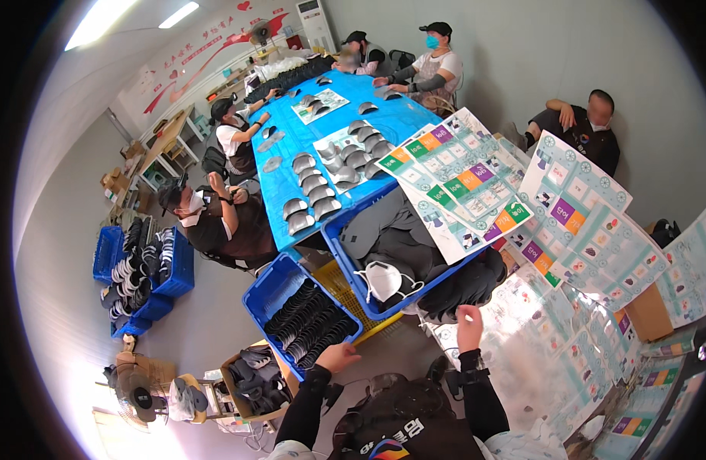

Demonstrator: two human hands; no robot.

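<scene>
The person's left hand [339, 357] rests with fingers spread loosely on the near rim of a blue plastic crate [270, 287] packed with rows of dark, curved, ribbed pieces [311, 322]. The right hand [469, 317] is raised with its fingers curled in; whether it grips anything cannot be told. It hovers near the corner of a larger blue bin [339, 253] holding dark fabric and a white moulded face mask [382, 279]. Glossy printed sheets [464, 180] with teal grids and purple, orange and green rectangular patches overlap to the right, some lying over the bin's edge. Grey shell-shaped pieces [313, 184] lie in rows on the long blue-covered desk [403, 119]. Bare grey floor [207, 314] lies left of the crate
</scene>
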